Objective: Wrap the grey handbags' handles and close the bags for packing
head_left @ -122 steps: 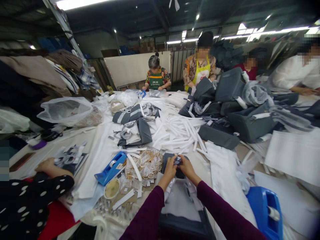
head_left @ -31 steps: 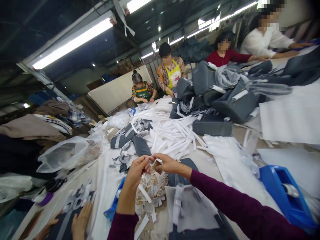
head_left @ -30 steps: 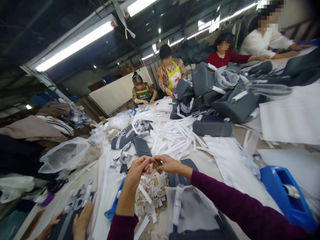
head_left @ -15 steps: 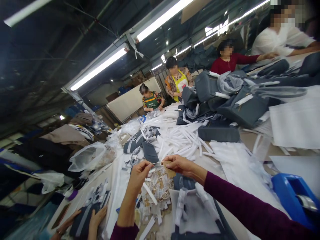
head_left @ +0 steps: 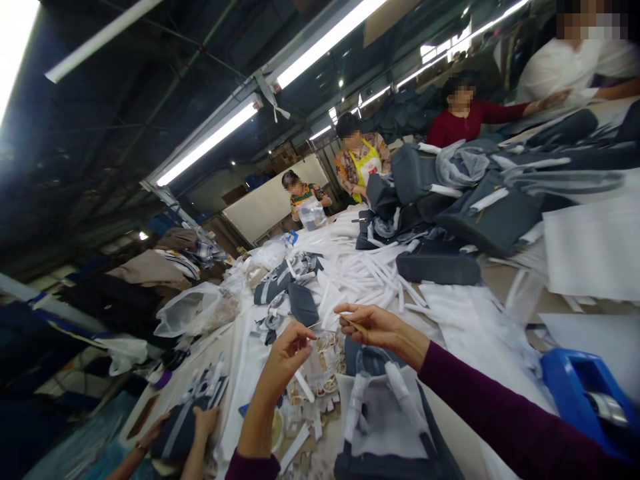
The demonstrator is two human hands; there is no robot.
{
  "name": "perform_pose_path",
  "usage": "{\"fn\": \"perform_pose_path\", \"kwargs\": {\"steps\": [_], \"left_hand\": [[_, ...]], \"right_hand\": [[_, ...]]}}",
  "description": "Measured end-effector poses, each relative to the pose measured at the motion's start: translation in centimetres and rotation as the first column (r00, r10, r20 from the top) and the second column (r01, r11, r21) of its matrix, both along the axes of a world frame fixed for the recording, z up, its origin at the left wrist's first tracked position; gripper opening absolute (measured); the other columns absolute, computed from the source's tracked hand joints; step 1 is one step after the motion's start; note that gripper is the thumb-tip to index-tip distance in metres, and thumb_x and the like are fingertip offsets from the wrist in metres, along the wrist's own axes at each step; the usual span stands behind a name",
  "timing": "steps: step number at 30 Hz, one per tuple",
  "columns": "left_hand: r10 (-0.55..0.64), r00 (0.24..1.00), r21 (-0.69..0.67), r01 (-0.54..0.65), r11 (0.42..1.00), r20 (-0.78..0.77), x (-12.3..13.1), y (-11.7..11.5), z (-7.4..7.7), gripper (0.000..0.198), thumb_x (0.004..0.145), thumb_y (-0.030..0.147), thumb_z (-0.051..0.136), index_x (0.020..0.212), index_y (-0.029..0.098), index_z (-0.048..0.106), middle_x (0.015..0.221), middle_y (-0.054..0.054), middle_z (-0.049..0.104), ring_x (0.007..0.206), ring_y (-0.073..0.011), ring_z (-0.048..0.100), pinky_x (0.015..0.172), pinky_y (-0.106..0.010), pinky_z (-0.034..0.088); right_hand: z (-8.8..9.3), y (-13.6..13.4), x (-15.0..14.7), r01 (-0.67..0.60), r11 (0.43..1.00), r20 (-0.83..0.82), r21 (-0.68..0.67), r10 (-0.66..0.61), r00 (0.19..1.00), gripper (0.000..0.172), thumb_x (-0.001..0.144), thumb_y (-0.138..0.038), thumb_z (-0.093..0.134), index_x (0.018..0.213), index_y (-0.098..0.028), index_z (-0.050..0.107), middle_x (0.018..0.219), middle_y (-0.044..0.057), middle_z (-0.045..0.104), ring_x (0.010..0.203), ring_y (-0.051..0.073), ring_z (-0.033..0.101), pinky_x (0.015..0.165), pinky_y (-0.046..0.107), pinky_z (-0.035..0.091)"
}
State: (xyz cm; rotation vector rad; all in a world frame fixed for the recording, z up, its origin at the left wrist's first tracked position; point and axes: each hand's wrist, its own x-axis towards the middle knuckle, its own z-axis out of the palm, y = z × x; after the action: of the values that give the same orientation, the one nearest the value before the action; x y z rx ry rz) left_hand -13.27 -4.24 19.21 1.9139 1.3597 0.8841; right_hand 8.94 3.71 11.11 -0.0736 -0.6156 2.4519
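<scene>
My right hand (head_left: pixel 373 327) pinches a thin tan tag (head_left: pixel 354 325), seen almost edge-on, above the work table. My left hand (head_left: pixel 287 350) is to its left, fingers loosely bent, with a gap between thumb and forefinger and nothing clearly visible in it. Beneath both hands lies a heap of tags with pale strings (head_left: pixel 327 363). Close to me, below my right hand, stands a dark blue-grey bag (head_left: pixel 370 467). A white sheet (head_left: pixel 383 427) covers its front, and its handles (head_left: pixel 356 407) are wrapped in white.
A blue tape dispenser (head_left: pixel 565 380) stands at the right. White foam strips (head_left: pixel 370 277) and dark bags (head_left: pixel 440 263) lie beyond my hands. At lower left, another person's hands (head_left: pixel 205 420) hold a dark bag (head_left: pixel 175 427). Several co-workers are across the table.
My hands have moved apart; the string stretched between them no longer shows clearly. My left fingers have loosened, and the tag has turned edge-on. A co-worker at the back now lifts a clear-wrapped item.
</scene>
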Motion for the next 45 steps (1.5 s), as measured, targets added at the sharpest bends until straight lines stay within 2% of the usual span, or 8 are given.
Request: {"fn": "perform_pose_path", "kwargs": {"steps": [11,19,22,27,31,38,42,45], "left_hand": [[0.085,0.925,0.281,0.025,0.959,-0.371,3.3,-0.8,-0.9,0.041,0.075,0.001,0.040,0.106,0.019,0.059,0.086,-0.004,0.048,0.080,-0.0180,0.049,0.073,-0.030,0.042],[0.252,0.918,0.474,-0.082,0.876,-0.305,5.3,-0.7,-0.2,0.018,0.084,0.010,0.047,0.085,0.020,0.063,0.092,-0.006,0.051,0.092,-0.0204,0.052,0.084,-0.032,0.042],[0.209,0.942,0.428,-0.080,0.900,-0.264,6.0,-1.0,0.6,0.013,0.084,0.019,0.055,0.076,0.021,0.065,0.093,-0.006,0.054,0.093,-0.0208,0.053,0.084,-0.032,0.041],[0.143,0.979,0.347,-0.085,0.934,-0.146,6.5,-1.9,1.5,0.010,0.079,0.029,0.066,0.071,0.023,0.070,0.111,-0.008,0.053,0.113,-0.0259,0.046,0.101,-0.038,0.033],[0.016,0.993,0.198,-0.039,0.979,0.117,6.9,-2.7,1.1,0.016,0.077,0.031,0.068,0.065,0.021,0.065,0.094,-0.006,0.057,0.097,-0.0222,0.052,0.088,-0.034,0.040],[0.101,0.820,-0.109,-0.047,0.993,0.564,8.8,-3.2,0.3,0.024,0.076,0.035,0.070,0.066,0.019,0.054,0.112,-0.006,0.068,0.098,-0.0233,0.063,0.093,-0.042,0.046],[0.147,0.792,-0.152,-0.070,0.986,0.592,9.9,-2.8,1.1,0.025,0.077,0.032,0.070,0.066,0.018,0.052,0.133,-0.007,0.057,0.109,-0.0249,0.062,0.098,-0.043,0.045],[0.169,0.752,-0.162,-0.084,0.983,0.637,10.4,-2.6,1.5,0.024,0.079,0.029,0.068,0.066,0.017,0.052,0.140,-0.006,0.050,0.115,-0.0263,0.059,0.099,-0.044,0.047]], "right_hand": [[2.3,-2.5,2.6,0.035,0.991,-0.109,-0.128,-0.050,0.993,0.017,0.078,-0.003,0.055,0.092,-0.012,0.055,0.070,0.000,0.051,0.057,0.006,0.049,0.047,0.012,0.044],[4.1,-4.1,4.2,0.126,0.988,-0.201,-0.095,-0.143,0.969,0.064,0.055,0.010,0.046,0.117,-0.005,0.055,0.089,0.006,0.062,0.081,0.009,0.061,0.075,0.015,0.053],[4.1,-4.4,4.6,0.218,0.971,-0.197,-0.103,-0.234,0.952,0.066,0.053,0.013,0.050,0.115,-0.007,0.056,0.089,0.004,0.062,0.082,0.008,0.061,0.078,0.013,0.051],[2.3,-3.7,4.5,0.305,0.938,-0.081,-0.164,-0.321,0.943,0.014,0.082,-0.021,0.065,0.088,-0.015,0.054,0.066,-0.003,0.052,0.050,0.005,0.047,0.045,0.014,0.040],[0.9,-3.6,4.0,0.322,0.923,0.027,-0.211,-0.324,0.946,0.022,0.088,-0.033,0.059,0.078,-0.019,0.044,0.054,-0.007,0.040,0.040,0.004,0.029,0.038,0.015,0.024],[-0.5,-4.8,2.2,0.209,0.937,0.189,-0.280,-0.159,0.969,0.018,0.093,-0.024,0.040,0.077,-0.017,0.045,0.046,-0.009,0.030,0.036,0.005,0.017,0.037,0.016,0.014],[-1.6,-5.7,1.9,0.106,0.989,0.304,-0.103,-0.070,0.950,0.017,0.087,-0.031,0.049,0.081,-0.015,0.051,0.048,-0.008,0.038,0.036,0.005,0.020,0.039,0.018,0.016],[-2.0,-6.7,2.3,0.423,0.888,0.471,0.182,-0.456,0.755,0.024,0.080,-0.039,0.059,0.085,-0.017,0.050,0.061,-0.005,0.048,0.044,0.008,0.037,0.045,0.022,0.031]]}}
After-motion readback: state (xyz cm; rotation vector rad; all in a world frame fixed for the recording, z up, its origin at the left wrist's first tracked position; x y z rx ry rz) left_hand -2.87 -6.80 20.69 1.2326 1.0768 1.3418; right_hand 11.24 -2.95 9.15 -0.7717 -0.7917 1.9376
